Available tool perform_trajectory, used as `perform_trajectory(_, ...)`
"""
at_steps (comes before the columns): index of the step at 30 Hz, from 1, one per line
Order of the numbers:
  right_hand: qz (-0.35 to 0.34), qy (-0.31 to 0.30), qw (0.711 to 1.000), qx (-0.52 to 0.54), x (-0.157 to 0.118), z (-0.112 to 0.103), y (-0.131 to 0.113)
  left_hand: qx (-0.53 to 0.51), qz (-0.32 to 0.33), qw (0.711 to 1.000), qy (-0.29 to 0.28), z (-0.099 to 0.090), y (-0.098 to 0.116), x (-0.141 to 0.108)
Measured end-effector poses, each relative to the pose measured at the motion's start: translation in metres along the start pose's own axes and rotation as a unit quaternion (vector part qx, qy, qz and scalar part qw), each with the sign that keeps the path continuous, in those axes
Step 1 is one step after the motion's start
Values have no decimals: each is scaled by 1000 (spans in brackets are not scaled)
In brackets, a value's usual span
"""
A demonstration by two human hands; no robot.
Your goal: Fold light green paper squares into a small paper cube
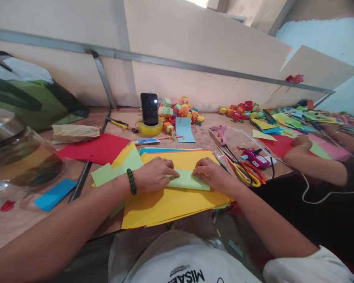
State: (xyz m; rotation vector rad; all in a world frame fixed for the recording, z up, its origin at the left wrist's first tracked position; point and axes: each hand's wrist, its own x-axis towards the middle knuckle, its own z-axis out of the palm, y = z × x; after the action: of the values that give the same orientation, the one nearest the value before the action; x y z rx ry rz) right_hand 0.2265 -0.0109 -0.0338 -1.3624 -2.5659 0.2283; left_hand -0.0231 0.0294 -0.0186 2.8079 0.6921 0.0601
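A pale green strip of paper (191, 182), which looks folded, lies across a stack of yellow paper sheets (162, 206) at the table's front edge. My left hand (156, 173), with a green bead bracelet at the wrist, presses on the strip's left end with fingers curled. At the strip's right end, my right hand (212, 175) grips its upper edge with bent fingers. Left of the stack, another pale green paper piece (120, 171) partly overlaps yellow paper. Parts of the strip under my fingers are hidden.
A phone (149, 108) leans upright on a tape roll (150, 127), beside piled paper cubes (179, 112). Right are a pink glue gun (221, 133), scissors (249, 175) and a co-worker's arm (315, 163). A glass jar (20, 153) stands left, near red paper (97, 147).
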Motion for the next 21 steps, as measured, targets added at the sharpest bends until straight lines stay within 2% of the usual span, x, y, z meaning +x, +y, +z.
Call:
perform_trajectory(4,-36,-51,998,19,4,-4,-2,13,-11,999,-37,-5,13,-8)
perform_trajectory(8,-87,-86,992,19,7,-7,-18,-17,-3,999,-43,-7,15,-11)
perform_trajectory(14,-168,-105,980,-33,12,-3,-45,-44,-23,997,-64,-13,19,-13)
perform_trajectory(18,-216,-123,966,-79,16,-1,-50,-38,-44,995,-83,-16,23,-13)
perform_trajectory(21,-218,-129,962,-102,14,3,-50,-36,-47,994,-87,-15,25,-13)
